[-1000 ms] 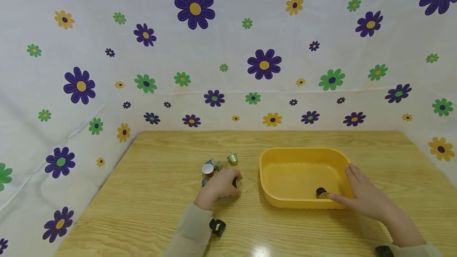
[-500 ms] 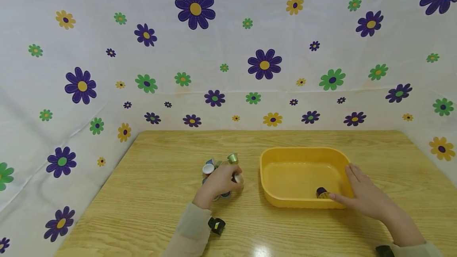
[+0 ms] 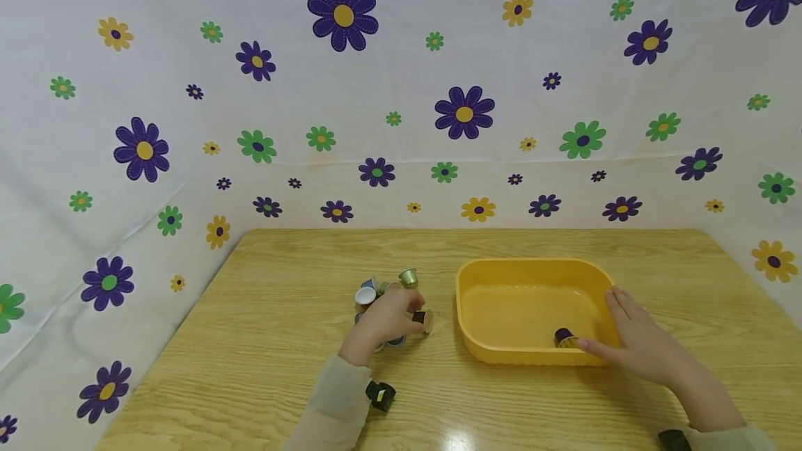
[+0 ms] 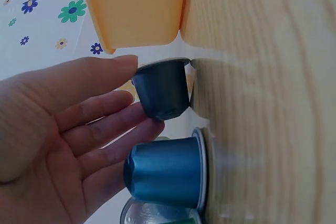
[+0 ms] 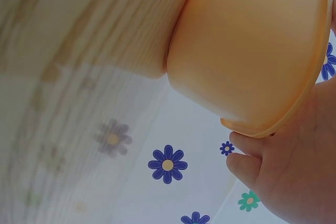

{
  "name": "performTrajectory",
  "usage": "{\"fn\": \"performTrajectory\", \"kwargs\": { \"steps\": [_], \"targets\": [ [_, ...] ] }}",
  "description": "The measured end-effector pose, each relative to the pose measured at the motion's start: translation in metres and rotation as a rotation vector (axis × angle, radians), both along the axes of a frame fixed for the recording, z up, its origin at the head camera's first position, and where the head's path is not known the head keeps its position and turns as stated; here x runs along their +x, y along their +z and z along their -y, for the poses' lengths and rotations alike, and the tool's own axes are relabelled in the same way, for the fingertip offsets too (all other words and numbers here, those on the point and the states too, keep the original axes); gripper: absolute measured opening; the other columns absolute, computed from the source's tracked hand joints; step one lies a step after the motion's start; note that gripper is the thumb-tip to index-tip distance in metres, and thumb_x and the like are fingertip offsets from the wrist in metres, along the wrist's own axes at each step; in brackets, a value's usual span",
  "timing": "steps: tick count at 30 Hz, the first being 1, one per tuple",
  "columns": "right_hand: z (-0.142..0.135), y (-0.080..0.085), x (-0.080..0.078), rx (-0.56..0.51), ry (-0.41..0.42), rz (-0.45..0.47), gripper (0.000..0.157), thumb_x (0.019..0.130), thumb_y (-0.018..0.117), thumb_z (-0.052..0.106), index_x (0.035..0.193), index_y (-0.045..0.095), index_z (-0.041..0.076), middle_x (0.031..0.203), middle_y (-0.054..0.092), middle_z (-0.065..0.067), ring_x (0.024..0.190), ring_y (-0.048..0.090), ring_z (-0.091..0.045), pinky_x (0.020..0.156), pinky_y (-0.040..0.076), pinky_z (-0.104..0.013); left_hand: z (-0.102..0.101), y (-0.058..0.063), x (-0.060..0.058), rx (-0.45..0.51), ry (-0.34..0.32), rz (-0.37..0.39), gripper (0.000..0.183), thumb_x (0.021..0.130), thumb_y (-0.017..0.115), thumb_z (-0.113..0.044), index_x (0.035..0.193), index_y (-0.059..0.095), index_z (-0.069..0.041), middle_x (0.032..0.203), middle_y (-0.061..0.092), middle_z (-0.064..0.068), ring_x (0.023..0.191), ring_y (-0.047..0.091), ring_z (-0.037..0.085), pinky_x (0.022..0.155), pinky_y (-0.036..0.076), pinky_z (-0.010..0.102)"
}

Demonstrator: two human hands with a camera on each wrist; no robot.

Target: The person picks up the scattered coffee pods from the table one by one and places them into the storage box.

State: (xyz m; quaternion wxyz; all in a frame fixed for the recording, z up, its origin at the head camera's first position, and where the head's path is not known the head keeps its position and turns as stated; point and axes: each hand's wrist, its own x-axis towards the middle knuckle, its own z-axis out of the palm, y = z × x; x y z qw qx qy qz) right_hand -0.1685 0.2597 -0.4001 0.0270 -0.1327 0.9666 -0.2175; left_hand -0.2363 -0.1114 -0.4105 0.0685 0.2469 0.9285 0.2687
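Observation:
My left hand (image 3: 383,317) is among a small pile of coffee capsules on the table. Its thumb and fingertips pinch a dark coffee capsule (image 4: 164,88), whose lid faces the yellow tub (image 3: 466,339). Close by that hand, a blue capsule (image 4: 165,171) lies on its side. On the right, my right hand (image 3: 651,346) holds the tub at its near right corner, with fingers along the rim and thumb at the front edge. A dark capsule with a yellowish lid (image 3: 564,337) lies inside the tub by that thumb.
A green capsule (image 3: 409,278) and a white-lidded capsule (image 3: 365,296) lie just beyond my left hand; other capsules are partly hidden beneath it. The wooden table (image 3: 288,263) ends at a flower-patterned cloth (image 3: 401,75) at the back and sides.
The dark capsule in my left fingers has turned and shifted slightly right, so its lid now faces the tub. My right hand and the tub have stayed put.

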Motion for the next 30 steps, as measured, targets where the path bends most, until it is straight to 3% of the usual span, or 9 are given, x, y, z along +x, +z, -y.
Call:
{"fn": "performTrajectory", "kwargs": {
  "steps": [6,20,30],
  "targets": [
    [-0.0003,-0.0011,-0.0011,0.004,0.001,-0.001,0.098,0.08,0.056,0.05,0.132,0.011,-0.019,0.136,0.007,-0.038,0.122,0.009,-0.052,0.093,0.015,-0.063,-0.0002,-0.0015,0.0012,-0.025,-0.027,-0.038,0.03,0.076,0.07,-0.016,0.101,0.061,-0.001,0.094,0.061,0.008,0.087,0.057,0.02,0.073,0.048,0.033],
    [-0.0008,-0.0008,-0.0017,0.007,0.003,-0.005,0.099,0.08,0.057,0.051,0.132,0.01,-0.019,0.136,0.007,-0.038,0.122,0.009,-0.051,0.094,0.015,-0.063,-0.0006,-0.0036,0.0012,-0.066,-0.032,-0.01,0.031,0.07,0.075,-0.011,0.098,0.062,-0.006,0.094,0.062,0.005,0.087,0.057,0.019,0.073,0.047,0.031],
    [-0.0015,-0.0016,-0.0009,0.006,0.004,-0.008,0.098,0.08,0.057,0.05,0.132,0.011,-0.019,0.136,0.007,-0.038,0.122,0.009,-0.052,0.094,0.015,-0.063,-0.0018,-0.0028,0.0041,-0.079,-0.11,-0.013,0.021,0.073,0.072,-0.007,0.092,0.064,-0.007,0.088,0.061,0.001,0.08,0.056,0.014,0.07,0.046,0.026]
  ]
}}
